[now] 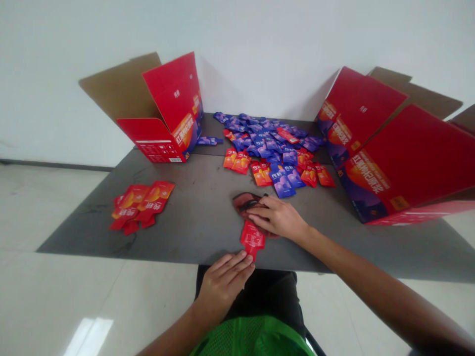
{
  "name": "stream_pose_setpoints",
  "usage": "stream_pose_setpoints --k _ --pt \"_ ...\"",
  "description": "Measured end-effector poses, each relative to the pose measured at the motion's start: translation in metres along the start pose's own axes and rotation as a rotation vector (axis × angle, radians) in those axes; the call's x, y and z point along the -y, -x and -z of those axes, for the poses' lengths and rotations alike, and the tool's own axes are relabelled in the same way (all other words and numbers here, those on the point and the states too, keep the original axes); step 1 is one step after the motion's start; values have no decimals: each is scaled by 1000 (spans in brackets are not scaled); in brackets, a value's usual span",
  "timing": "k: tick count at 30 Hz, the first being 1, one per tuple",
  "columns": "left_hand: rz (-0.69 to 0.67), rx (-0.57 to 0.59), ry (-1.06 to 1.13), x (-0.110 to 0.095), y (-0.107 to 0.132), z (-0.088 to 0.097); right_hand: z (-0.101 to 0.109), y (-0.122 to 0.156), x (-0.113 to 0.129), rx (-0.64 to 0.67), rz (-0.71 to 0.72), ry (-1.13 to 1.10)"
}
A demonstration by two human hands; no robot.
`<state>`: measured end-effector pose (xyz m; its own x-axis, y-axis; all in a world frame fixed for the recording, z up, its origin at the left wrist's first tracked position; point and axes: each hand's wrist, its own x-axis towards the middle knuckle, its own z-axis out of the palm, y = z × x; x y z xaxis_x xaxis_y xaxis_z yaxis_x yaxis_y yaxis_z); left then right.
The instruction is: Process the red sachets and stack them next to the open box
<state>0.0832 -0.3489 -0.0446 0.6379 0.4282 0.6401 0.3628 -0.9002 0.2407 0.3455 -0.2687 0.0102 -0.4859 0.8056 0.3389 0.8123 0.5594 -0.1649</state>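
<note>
A red drink pouch lies flat near the table's front edge, its printed side up and its spout towards me. My left hand has its fingertips on the spout end, fingers close together, holding the pouch down. My right hand grips a brownish-red cloth or pad with a black strap-like part; its exact kind is unclear. The pad covers the pouch's far end, and the right palm hides part of it. Several orange-red pouches overlap in a small group to the left.
Purple pouches are heaped at the back, mixed with orange-red pouches. An open red carton stands at back left. Larger open red cartons stand on the right. A white wall rises behind the grey table.
</note>
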Motion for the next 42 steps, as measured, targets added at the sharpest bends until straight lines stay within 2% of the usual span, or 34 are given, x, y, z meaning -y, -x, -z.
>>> stream_pose_setpoints --k 2,4,6,8,10,12,14,17,20,22,25,28,31,33,36,42 --pt "10 -12 5 -1 -1 0 9 -13 -18 14 -28 92" --pt "15 -27 7 -1 -2 0 19 -18 -19 -14 -67 150" --pt "13 -39 9 -2 -2 -1 26 -14 -2 -86 -77 147" --pt "9 -48 11 -1 -2 -2 25 -1 25 -122 -1 95" --pt "17 -69 12 -1 -2 -3 18 15 51 -80 134 16" --pt "29 -79 16 -1 -2 -4 9 26 63 -21 198 -55" --pt "27 -66 22 0 -1 -4 1 27 58 -9 142 -91" --pt "13 -33 24 1 1 -4 -4 14 26 -20 43 -63" --pt "11 -28 21 1 2 -4 -1 -6 -11 11 -23 70" --pt "14 -38 26 0 2 -5 6 -16 -26 25 -65 146" --pt "20 -51 38 0 1 -6 21 -19 -18 -25 -82 176" --pt "18 -45 42 0 1 -6 32 -8 21 -111 -25 122" --pt "28 -64 52 0 0 -5 28 10 59 -51 134 31" --pt "46 -75 56 0 0 -5 19 18 70 24 211 -5" --pt "33 -56 57 0 0 -3 7 19 62 58 168 -33" --pt "25 -32 42 1 2 -4 -3 -6 15 2 79 37"
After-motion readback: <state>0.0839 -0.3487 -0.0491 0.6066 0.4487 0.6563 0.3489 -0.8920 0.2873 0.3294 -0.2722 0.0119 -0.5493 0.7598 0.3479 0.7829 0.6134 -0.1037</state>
